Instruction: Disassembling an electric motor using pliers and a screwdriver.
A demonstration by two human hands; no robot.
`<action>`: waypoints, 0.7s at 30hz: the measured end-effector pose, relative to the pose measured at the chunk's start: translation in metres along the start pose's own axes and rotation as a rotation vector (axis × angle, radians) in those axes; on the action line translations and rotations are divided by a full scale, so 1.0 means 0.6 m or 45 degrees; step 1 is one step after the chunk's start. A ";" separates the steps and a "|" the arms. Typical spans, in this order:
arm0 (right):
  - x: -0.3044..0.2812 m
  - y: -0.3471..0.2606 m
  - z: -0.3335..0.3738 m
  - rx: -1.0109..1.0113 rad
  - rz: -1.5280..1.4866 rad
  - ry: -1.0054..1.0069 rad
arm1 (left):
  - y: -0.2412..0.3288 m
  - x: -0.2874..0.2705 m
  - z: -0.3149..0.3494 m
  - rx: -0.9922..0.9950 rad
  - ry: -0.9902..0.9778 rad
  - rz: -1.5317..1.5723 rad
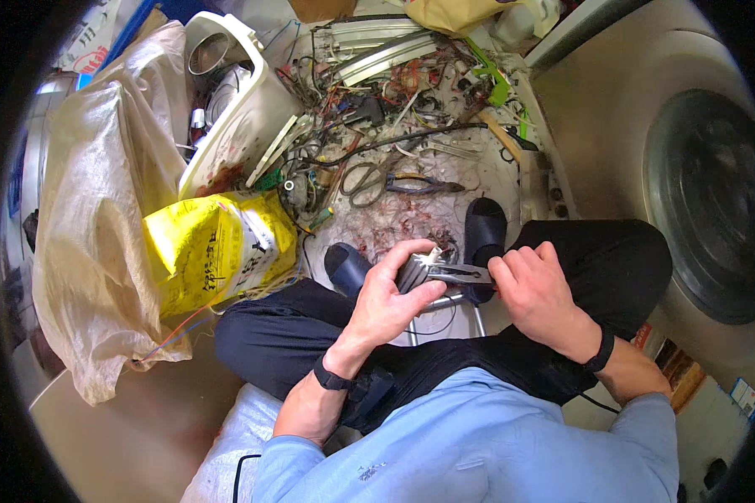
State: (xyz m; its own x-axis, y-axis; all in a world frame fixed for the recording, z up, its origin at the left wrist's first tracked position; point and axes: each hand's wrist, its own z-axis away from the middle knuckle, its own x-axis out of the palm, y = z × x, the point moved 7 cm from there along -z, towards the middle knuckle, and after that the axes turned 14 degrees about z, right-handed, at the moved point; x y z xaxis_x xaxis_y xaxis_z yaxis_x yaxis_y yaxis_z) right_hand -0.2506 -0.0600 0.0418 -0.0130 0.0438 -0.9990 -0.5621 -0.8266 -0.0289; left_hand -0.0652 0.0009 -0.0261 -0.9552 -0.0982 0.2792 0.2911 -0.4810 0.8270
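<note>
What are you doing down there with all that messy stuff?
A person sits on the floor. The left hand holds a small bundle of wires, and the right hand works pliers against it. In front lie scissors, more pliers and a heap of scrap wire, with a yellow bag to the left.

Littered floor [470,180] under scissors [362,180], pliers [419,184], tangled wire scraps [394,84] (yellow sack [218,251] alongside)

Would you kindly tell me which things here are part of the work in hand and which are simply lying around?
In hand:
left hand gripping a grey bundle
right hand working pliers

Lying about:
yellow bag
scissors
blue-handled pliers
white appliance shell
tan sack
</note>
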 end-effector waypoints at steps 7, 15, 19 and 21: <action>0.015 0.000 0.012 0.041 0.013 0.036 | 0.001 0.007 0.002 -0.081 0.104 0.040; 0.028 0.007 0.024 0.039 -0.115 0.125 | -0.006 0.021 0.007 -0.163 0.046 0.255; 0.035 0.006 0.018 0.045 -0.205 0.078 | 0.014 0.009 0.006 0.041 0.055 -0.042; 0.029 0.005 0.010 0.044 -0.203 0.058 | 0.034 0.006 0.007 0.201 0.063 -0.244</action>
State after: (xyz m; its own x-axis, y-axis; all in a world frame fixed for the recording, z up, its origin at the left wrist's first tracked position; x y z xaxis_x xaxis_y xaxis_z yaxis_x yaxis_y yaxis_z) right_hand -0.2577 -0.0584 0.0246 0.1159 0.1465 -0.9824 -0.5818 -0.7916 -0.1867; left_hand -0.0623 -0.0058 -0.0066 -0.9940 -0.0630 0.0889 0.1055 -0.3534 0.9295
